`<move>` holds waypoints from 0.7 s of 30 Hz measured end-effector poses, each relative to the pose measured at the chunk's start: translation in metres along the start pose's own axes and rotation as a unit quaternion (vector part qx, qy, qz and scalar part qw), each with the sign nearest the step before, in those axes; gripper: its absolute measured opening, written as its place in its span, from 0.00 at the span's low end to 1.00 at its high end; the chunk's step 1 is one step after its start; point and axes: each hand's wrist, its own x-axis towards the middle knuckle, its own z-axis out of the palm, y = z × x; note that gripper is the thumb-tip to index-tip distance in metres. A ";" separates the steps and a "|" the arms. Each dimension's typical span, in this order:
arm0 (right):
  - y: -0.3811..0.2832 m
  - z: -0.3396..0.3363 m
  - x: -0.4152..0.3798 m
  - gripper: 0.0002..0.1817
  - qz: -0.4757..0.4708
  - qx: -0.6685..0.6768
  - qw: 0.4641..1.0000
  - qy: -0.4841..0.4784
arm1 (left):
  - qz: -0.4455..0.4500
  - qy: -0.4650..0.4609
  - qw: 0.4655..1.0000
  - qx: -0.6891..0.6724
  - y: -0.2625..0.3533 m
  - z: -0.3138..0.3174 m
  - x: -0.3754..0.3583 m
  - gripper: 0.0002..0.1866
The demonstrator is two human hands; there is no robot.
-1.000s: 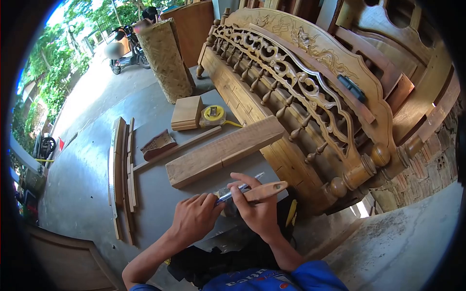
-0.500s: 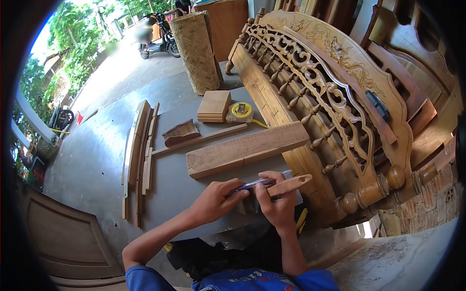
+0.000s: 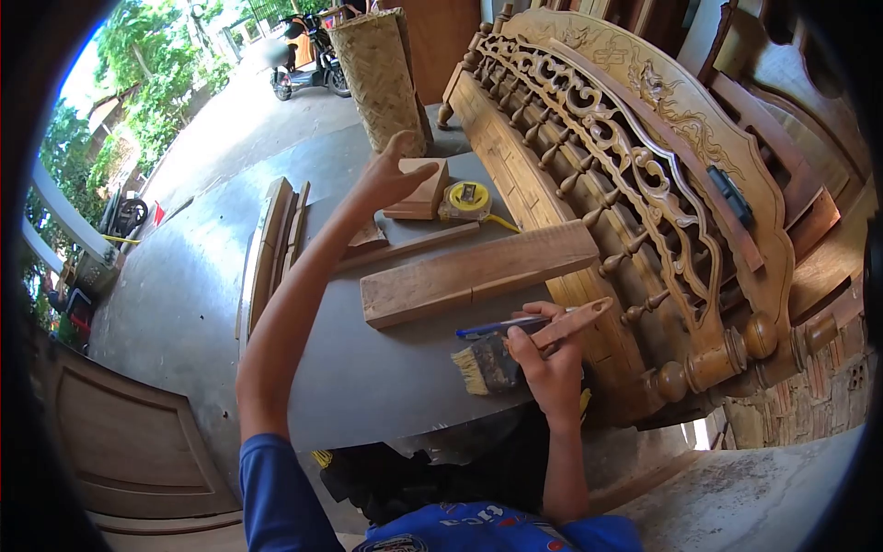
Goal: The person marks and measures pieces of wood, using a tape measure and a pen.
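Note:
My right hand (image 3: 554,373) grips a paintbrush (image 3: 473,370) with pale bristles and a wooden handle, together with a blue pen (image 3: 490,327). Both lie across its fingers, above the near side of the grey table. My left hand (image 3: 394,177) is stretched far forward with thumb and fingers apart, over a square wooden block (image 3: 425,195) that it partly hides. Just right of the block rests a yellow tape measure (image 3: 467,197). Between my hands a thick wooden beam (image 3: 478,274) lies across the table, a thin strip (image 3: 409,246) behind it.
Long wooden strips (image 3: 269,248) lie at the left of the grey table (image 3: 175,313). A carved wooden bench (image 3: 625,184) lines the right side, with a dark tool (image 3: 729,196) on it. A rolled woven mat (image 3: 379,78) stands beyond. A motorbike (image 3: 311,55) is parked outside.
My left hand has left the pen and reached forward to the square block, opening. The pen and brush stay in my right hand, which has shifted slightly right; the brush's bristles now show.

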 end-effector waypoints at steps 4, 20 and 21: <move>-0.001 -0.010 -0.001 0.19 0.036 -0.002 0.998 -0.049 | -0.085 -0.027 0.993 0.073 0.009 0.030 0.024 0.48; 0.006 -0.015 -0.001 0.25 0.039 0.023 0.990 -0.130 | -0.096 -0.032 0.963 -0.250 -0.026 0.026 0.028 0.36; 0.008 -0.014 -0.001 0.25 0.025 0.020 0.993 -0.114 | -0.099 -0.038 0.933 -0.344 -0.026 0.014 0.024 0.34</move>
